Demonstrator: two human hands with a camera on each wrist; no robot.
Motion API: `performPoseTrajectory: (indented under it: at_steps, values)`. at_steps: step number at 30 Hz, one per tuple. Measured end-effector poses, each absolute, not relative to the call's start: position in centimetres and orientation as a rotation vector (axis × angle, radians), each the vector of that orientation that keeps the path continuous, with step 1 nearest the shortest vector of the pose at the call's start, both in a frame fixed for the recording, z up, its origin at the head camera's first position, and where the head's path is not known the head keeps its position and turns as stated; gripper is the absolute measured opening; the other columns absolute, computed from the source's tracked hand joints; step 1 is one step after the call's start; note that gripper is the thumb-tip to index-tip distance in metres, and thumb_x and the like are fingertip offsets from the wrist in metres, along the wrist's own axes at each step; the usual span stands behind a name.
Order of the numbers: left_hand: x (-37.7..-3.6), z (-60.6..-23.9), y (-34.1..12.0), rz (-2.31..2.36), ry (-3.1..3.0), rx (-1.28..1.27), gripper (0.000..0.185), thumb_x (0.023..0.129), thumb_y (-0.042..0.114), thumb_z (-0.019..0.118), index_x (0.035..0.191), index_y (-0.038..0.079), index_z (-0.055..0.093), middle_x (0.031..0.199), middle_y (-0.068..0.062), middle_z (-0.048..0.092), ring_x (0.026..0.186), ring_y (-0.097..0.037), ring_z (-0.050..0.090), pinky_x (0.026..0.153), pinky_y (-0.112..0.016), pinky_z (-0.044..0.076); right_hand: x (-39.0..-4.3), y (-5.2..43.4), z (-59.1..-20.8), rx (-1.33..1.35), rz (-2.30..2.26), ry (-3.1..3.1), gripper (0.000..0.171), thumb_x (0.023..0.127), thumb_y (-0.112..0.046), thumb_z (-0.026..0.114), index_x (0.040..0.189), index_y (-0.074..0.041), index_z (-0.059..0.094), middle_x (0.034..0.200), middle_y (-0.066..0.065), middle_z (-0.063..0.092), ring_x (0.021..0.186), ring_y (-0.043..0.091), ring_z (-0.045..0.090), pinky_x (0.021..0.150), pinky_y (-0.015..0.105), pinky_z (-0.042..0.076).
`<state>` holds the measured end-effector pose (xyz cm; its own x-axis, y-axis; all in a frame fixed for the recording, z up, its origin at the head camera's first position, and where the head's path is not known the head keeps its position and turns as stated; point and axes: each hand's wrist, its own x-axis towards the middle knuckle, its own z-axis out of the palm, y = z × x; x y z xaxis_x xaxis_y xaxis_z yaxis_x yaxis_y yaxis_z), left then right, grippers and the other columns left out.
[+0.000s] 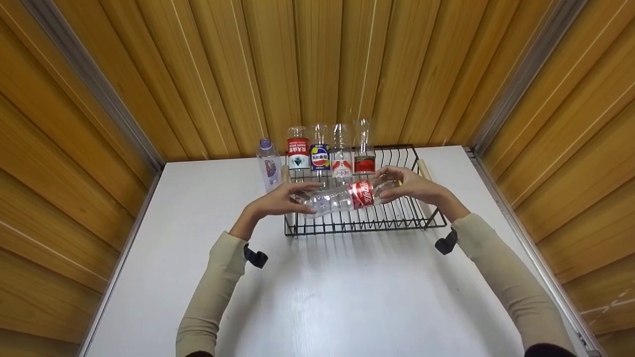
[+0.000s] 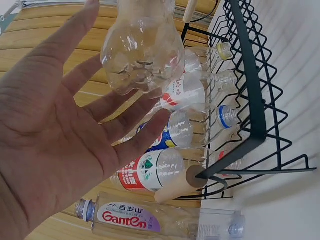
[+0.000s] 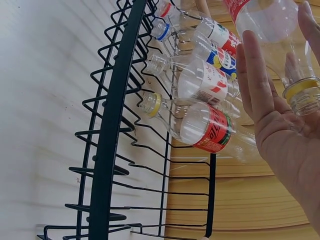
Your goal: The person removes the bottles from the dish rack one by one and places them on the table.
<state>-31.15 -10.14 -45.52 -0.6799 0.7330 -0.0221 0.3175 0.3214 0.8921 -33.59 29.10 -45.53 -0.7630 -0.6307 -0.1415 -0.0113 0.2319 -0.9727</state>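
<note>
A clear plastic Coca-Cola bottle point(image 1: 362, 194) with a red label lies roughly sideways in the air above a black wire rack point(image 1: 357, 229). My right hand point(image 1: 414, 186) holds it at the neck end, thumb on one side and fingers on the other; the right wrist view shows the yellow ring point(image 3: 301, 89) at its mouth. Around the base end is my left hand point(image 1: 280, 200). In the left wrist view its fingers are spread and loosely bent by the bottle's base point(image 2: 142, 75), with a gap beside the thumb.
Several empty bottles stand neck-down along the rack's back, among them a red-and-white one point(image 1: 298, 153), a blue-labelled one point(image 1: 320, 157) and a red-labelled one point(image 1: 364, 162). An upright Ganten bottle point(image 1: 269, 168) is left of the rack. Wood-patterned walls point(image 1: 317, 74) enclose the white table point(image 1: 317, 297).
</note>
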Motion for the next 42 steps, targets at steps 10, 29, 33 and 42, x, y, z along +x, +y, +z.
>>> performPoseTrajectory:
  at_steps: [10, 29, 33, 42]
  values:
    - [-31.0, -45.3, -8.9, 1.214, 2.162, 0.925, 0.073, 0.090, 0.017, 0.079, 0.155, 0.016, 0.045, 0.152, -0.017, 0.053, 0.127, -0.039, 0.060, 0.106, -0.046, 0.052, -33.1, 28.8, -45.3, -0.627, -1.515, 2.044, 0.051, 0.088, -0.008, 0.078, 0.132, -0.003, 0.053, 0.135, 0.011, 0.059, 0.124, 0.035, 0.061, 0.095, 0.042, 0.060]
    - [-30.9, -45.9, -9.3, 1.251, 2.149, 0.855, 0.071, 0.090, 0.020, 0.079, 0.154, 0.021, 0.047, 0.151, -0.015, 0.054, 0.132, -0.033, 0.057, 0.108, -0.047, 0.050, -32.6, 31.2, -44.2, -0.648, -1.377, 2.078, 0.071, 0.093, -0.011, 0.073, 0.154, -0.007, 0.037, 0.150, 0.022, 0.052, 0.133, 0.032, 0.057, 0.104, 0.034, 0.054]
    - [-30.9, -46.4, -10.3, 1.310, 2.141, 0.791, 0.073, 0.090, 0.020, 0.079, 0.154, 0.024, 0.046, 0.152, -0.015, 0.050, 0.133, -0.034, 0.056, 0.106, -0.047, 0.051, -32.8, 33.0, -43.9, -0.614, -1.401, 2.103, 0.078, 0.094, -0.010, 0.073, 0.160, -0.012, 0.030, 0.151, 0.025, 0.050, 0.130, 0.027, 0.061, 0.101, 0.030, 0.055]
    - [-30.6, -47.0, -12.2, 1.388, 2.162, 0.645, 0.076, 0.089, 0.023, 0.079, 0.156, 0.024, 0.041, 0.149, -0.017, 0.051, 0.133, -0.035, 0.051, 0.108, -0.052, 0.049, -33.9, 37.4, -45.4, -0.582, -1.461, 2.156, 0.073, 0.098, -0.009, 0.068, 0.161, -0.012, 0.031, 0.146, 0.015, 0.058, 0.124, 0.015, 0.065, 0.097, 0.025, 0.056]
